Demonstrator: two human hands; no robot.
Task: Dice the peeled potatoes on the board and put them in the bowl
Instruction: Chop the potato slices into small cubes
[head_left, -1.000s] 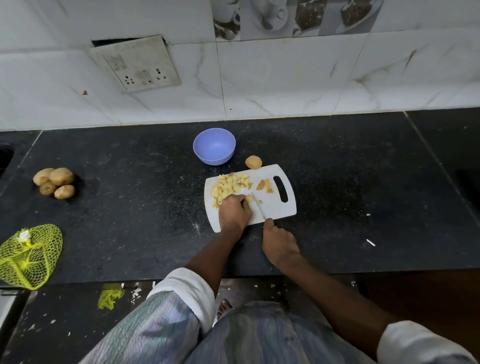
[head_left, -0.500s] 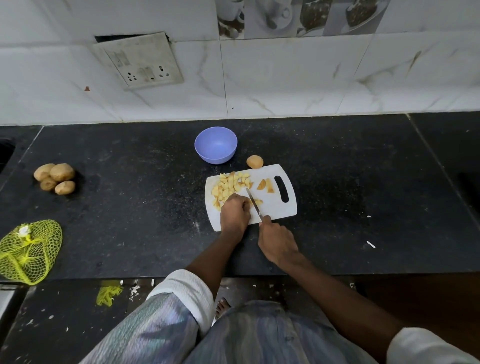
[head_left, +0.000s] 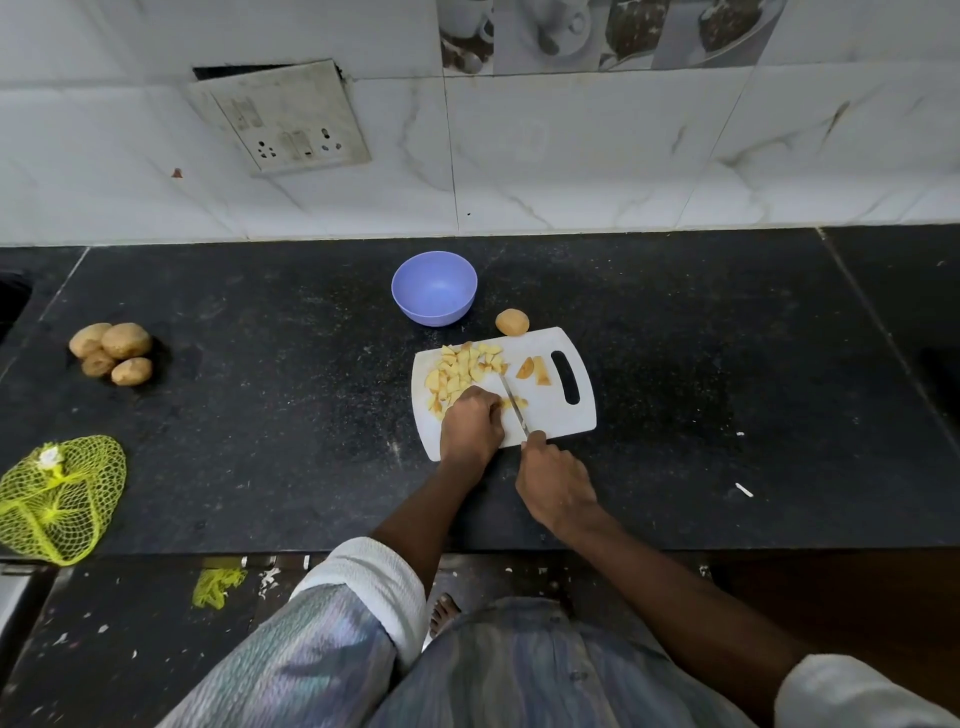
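Dark stone counter (head_left: 675, 364) runs below a white tiled wall, and the work sits near its middle. On the white cutting board (head_left: 558, 421) the left hand (head_left: 470, 428) curls its fingers over a potato piece (head_left: 511, 402), pinning it down, though how much lies under the hand is hidden. Just beside it the right hand (head_left: 556, 486) grips the handle of a knife (head_left: 514, 408). Its blade runs long-ways from the near edge of the board up and slightly left, tip pointing away from the person toward the pile, edge down on the piece.

Behind the left hand lies a heap of diced potato (head_left: 465, 369); two larger wedges (head_left: 534, 370) wait near the board's handle slot. A whole peeled potato (head_left: 512, 322) rests on the counter touching the board's far edge. The purple bowl (head_left: 434, 288) beyond holds nothing visible. So dicing looks partly done, with the wedges, that whole potato and all the transfer left.

Four unpeeled potatoes (head_left: 111, 353) and a yellow net bag (head_left: 57, 499) lie far left.
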